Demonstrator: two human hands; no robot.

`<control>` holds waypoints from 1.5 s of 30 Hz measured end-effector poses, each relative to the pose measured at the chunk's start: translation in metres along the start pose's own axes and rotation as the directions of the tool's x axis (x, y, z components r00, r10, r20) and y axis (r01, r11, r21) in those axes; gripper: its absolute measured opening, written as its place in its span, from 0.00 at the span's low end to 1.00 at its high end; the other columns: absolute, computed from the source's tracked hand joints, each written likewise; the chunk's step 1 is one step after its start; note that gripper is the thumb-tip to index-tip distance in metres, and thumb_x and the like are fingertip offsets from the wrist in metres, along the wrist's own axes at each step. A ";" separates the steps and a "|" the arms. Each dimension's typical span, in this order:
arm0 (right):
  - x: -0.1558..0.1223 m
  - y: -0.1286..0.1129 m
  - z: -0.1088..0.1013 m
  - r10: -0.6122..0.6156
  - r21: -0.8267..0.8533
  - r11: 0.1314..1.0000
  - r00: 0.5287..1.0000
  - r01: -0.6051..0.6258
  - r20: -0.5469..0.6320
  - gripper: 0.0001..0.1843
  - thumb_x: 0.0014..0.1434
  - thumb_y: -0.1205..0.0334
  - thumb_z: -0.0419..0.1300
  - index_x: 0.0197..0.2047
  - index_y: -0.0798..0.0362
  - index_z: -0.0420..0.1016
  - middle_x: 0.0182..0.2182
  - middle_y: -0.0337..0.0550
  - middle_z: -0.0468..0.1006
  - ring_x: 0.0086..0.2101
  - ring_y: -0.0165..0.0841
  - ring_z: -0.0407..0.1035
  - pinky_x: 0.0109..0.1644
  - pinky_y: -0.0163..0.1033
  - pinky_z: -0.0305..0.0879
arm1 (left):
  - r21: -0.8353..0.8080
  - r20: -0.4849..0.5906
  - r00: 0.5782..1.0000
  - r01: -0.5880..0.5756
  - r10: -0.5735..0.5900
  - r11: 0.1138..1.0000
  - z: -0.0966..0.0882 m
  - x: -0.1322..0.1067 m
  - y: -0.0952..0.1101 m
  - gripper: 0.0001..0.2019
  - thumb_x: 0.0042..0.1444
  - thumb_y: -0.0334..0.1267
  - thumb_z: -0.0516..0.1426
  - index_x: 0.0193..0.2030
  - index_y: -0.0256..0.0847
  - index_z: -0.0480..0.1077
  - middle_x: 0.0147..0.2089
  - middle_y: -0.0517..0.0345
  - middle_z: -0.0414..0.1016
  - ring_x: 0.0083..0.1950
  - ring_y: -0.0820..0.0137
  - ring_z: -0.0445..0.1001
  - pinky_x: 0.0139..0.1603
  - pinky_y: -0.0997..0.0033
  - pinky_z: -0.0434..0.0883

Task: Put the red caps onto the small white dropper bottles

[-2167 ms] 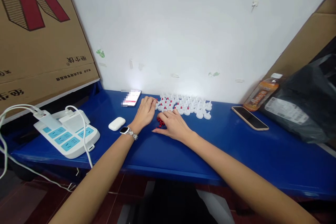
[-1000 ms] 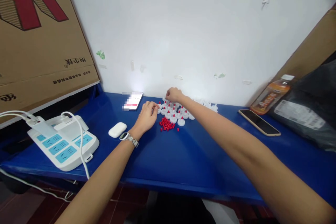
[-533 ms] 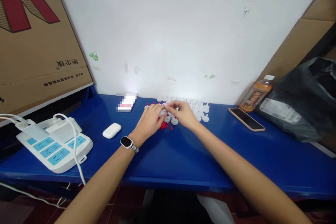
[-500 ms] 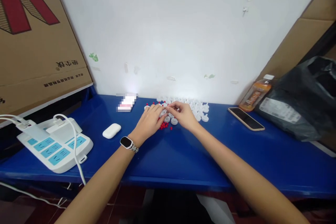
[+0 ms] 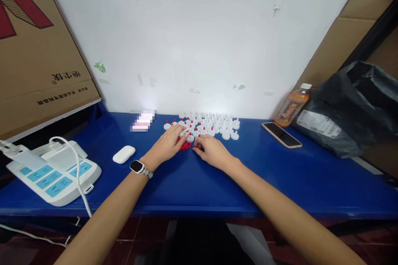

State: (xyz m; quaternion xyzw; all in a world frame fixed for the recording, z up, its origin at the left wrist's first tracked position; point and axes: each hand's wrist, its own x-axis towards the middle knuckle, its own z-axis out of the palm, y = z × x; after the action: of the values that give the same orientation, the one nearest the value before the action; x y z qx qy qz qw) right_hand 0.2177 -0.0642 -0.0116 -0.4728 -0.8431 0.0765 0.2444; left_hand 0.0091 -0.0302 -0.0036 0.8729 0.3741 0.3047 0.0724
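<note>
My left hand is closed, with a white nozzle cap between its thumb and fingers. Just under its fingertips lies a small pile of red tips, partly covered by the hand. Beside the pile, my right hand has its thumb and fingers bent together low over the table; whatever they pinch is too small to make out. Behind both hands stand several white nozzle caps with red tips on their spouts. Farther right are several white nozzle caps with bare spouts.
On the blue table, a white earbud case and a power strip with cables lie left. A phone, an orange drink bottle and a black plastic bag are right. A white wall closes the back.
My hands have moved apart; the right one has come down toward the table beside the red pile. The left still holds near the same spot. The view has shifted slightly to the right.
</note>
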 end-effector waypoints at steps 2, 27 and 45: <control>0.002 0.002 0.002 0.005 0.067 0.998 0.999 -0.002 -0.043 0.02 0.61 0.67 0.62 0.35 0.52 0.75 0.35 0.44 0.79 0.37 0.35 0.71 0.41 0.39 0.63 | 0.002 0.004 1.000 -0.004 0.004 1.000 -0.001 0.000 0.000 0.14 0.72 0.46 0.45 0.51 0.40 0.65 0.52 0.48 0.73 0.55 0.60 0.72 0.58 0.57 0.69; 0.015 0.002 0.003 0.374 0.885 0.465 0.906 0.001 -0.198 0.21 0.47 0.43 0.73 0.30 0.53 0.77 0.25 0.41 0.79 0.27 0.31 0.71 0.34 0.39 0.69 | 0.013 0.092 0.991 -0.099 0.097 0.995 0.001 -0.007 0.021 0.11 0.70 0.41 0.48 0.54 0.43 0.64 0.55 0.48 0.73 0.55 0.58 0.73 0.58 0.54 0.71; 0.010 -0.011 0.016 0.308 0.798 0.594 0.886 0.106 -0.346 0.16 0.60 0.46 0.64 0.38 0.51 0.80 0.35 0.43 0.82 0.36 0.34 0.74 0.43 0.39 0.70 | -0.138 0.051 0.998 -0.015 0.023 0.990 0.003 -0.008 0.025 0.25 0.71 0.45 0.46 0.72 0.43 0.51 0.70 0.41 0.61 0.70 0.56 0.63 0.68 0.48 0.66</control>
State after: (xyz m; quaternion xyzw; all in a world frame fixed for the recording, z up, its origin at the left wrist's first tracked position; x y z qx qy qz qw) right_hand 0.1969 -0.0602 -0.0178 -0.3655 -0.6085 0.3478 0.6125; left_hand 0.0220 -0.0533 -0.0014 0.8771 0.3418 0.3074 0.1395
